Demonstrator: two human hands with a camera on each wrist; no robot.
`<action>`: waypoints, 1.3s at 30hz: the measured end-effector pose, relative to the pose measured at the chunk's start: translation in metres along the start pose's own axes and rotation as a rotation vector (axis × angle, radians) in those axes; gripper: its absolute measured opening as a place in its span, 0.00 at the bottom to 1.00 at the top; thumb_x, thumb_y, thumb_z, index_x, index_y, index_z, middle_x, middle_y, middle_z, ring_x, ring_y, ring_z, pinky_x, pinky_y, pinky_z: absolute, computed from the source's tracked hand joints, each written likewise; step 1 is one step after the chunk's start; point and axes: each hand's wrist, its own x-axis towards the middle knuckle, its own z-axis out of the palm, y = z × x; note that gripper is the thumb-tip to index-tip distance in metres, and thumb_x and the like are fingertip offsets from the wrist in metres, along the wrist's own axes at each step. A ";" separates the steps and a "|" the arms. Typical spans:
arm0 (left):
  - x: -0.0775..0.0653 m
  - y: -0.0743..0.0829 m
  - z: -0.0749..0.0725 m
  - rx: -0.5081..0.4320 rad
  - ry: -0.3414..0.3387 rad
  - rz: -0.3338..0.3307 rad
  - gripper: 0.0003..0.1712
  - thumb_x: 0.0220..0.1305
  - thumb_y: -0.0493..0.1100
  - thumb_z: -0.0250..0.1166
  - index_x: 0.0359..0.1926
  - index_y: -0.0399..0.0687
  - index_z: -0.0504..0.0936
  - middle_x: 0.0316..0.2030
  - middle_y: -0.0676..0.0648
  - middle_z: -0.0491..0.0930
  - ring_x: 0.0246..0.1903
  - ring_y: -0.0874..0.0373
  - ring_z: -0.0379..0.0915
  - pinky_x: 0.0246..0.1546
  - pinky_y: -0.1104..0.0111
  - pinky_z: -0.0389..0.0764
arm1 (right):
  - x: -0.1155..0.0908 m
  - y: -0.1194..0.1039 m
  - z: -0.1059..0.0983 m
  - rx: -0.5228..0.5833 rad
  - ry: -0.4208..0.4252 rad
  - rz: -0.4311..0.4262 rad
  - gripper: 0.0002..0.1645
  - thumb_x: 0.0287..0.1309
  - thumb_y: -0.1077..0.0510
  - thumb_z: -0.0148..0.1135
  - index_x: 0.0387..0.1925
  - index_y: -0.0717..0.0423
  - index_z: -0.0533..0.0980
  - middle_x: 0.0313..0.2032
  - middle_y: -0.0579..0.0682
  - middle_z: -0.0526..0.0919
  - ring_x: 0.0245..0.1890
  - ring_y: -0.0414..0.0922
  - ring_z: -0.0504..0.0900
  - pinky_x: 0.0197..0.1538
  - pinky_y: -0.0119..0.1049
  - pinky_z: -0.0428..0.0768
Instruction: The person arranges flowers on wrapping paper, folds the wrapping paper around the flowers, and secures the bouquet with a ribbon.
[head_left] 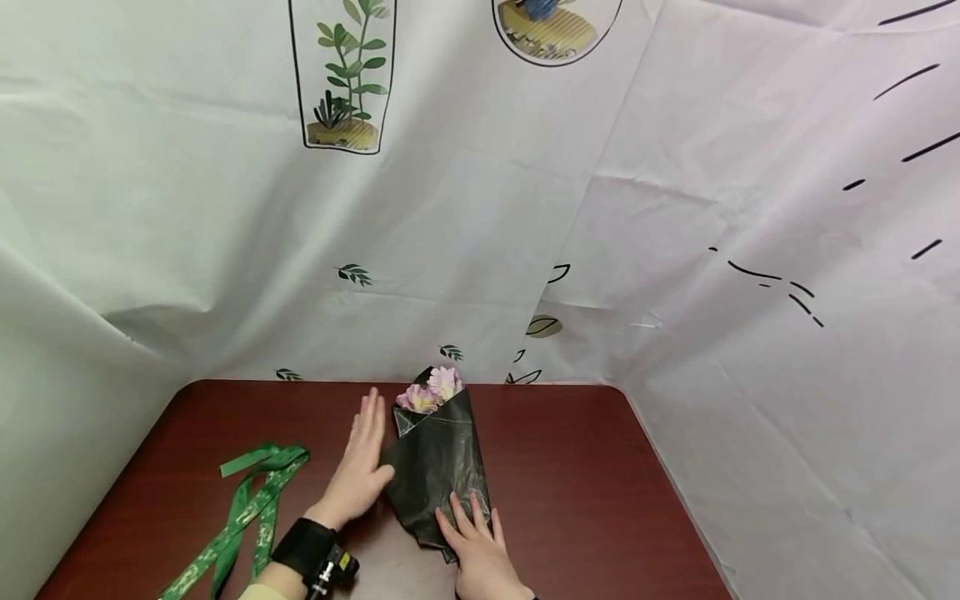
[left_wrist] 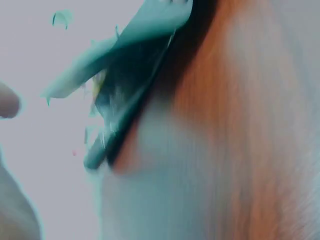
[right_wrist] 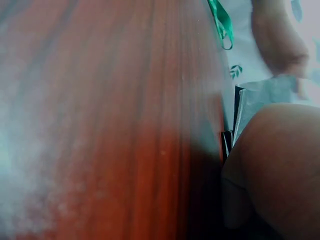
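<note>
A small bouquet in black wrapping paper [head_left: 438, 454] lies on the table in the head view, pink flowers [head_left: 445, 382] showing at its far end. My right hand [head_left: 483, 554] rests on the lower right of the paper with its fingers spread. Straight fingers and an outstretched thumb mark my left hand [head_left: 358, 467], beside the paper's left edge; whether it touches is unclear. The left wrist view is blurred but shows the paper's folded edge [left_wrist: 135, 65]. In the right wrist view, my right hand [right_wrist: 285, 160] covers part of the wrapping.
Left of my left hand, a green patterned ribbon [head_left: 251, 512] lies in loose folds on the dark red table [head_left: 585, 483]. White printed cloth [head_left: 450, 208] hangs behind the table and along its sides. A black band [head_left: 306, 548] with a small device circles my left wrist.
</note>
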 end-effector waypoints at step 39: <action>-0.032 0.022 0.076 0.213 -0.745 -0.164 0.46 0.86 0.65 0.54 0.90 0.46 0.54 0.90 0.42 0.42 0.89 0.43 0.31 0.83 0.36 0.40 | 0.105 0.030 -0.070 -0.042 0.070 0.092 0.46 0.88 0.40 0.52 0.87 0.66 0.56 0.87 0.63 0.55 0.87 0.66 0.51 0.85 0.67 0.51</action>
